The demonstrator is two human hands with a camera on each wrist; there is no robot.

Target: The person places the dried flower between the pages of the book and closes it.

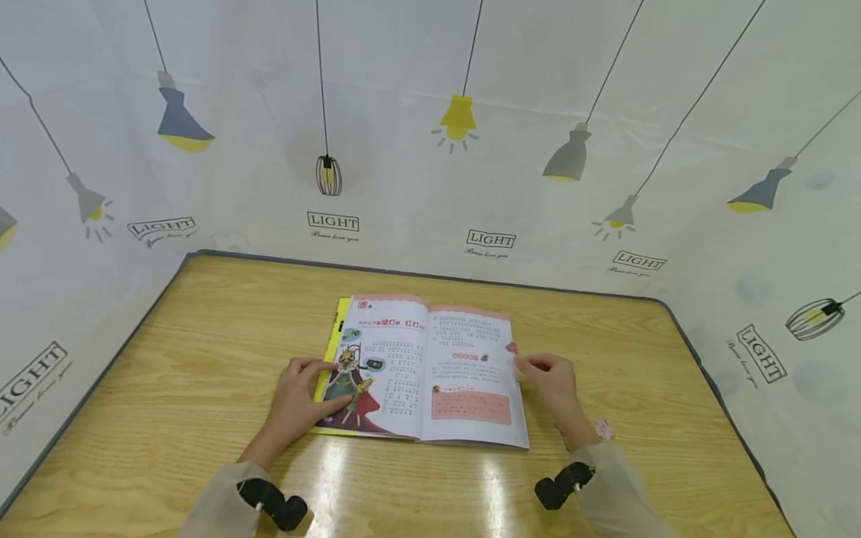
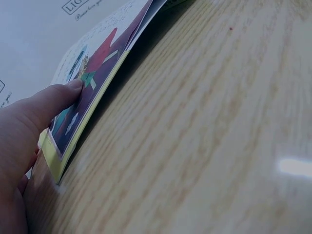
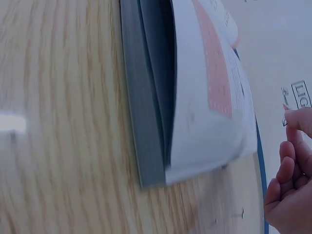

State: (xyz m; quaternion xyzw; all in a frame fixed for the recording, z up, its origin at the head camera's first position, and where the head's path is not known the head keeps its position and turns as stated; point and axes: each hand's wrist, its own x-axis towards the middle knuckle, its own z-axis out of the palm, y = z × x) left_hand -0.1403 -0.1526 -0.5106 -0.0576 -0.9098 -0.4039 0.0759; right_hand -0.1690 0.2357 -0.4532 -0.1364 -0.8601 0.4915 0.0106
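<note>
An open book [image 1: 471, 366] lies on the wooden table, with a cartoon of a crowned figure on its left page and a pink text box on its right page. My left hand [image 1: 296, 396] grips the book's left edge. In the left wrist view its thumb [image 2: 61, 100] lies on the picture, with the other fingers partly hidden past the yellow-edged cover. Beside the right page's outer edge, my right hand [image 1: 553, 377] pinches a small pink flower-like piece [image 1: 512, 347] between thumb and forefinger. The right wrist view shows that piece [image 3: 285, 116] at the fingertips, its shape unclear.
Another small pink flower-like piece [image 1: 603, 429] lies on the table [image 1: 222, 329] by the right wrist. A white curtain [image 1: 397, 202] printed with lamps surrounds the table's back and sides. Both sleeves carry a black wrist camera [image 1: 565, 484].
</note>
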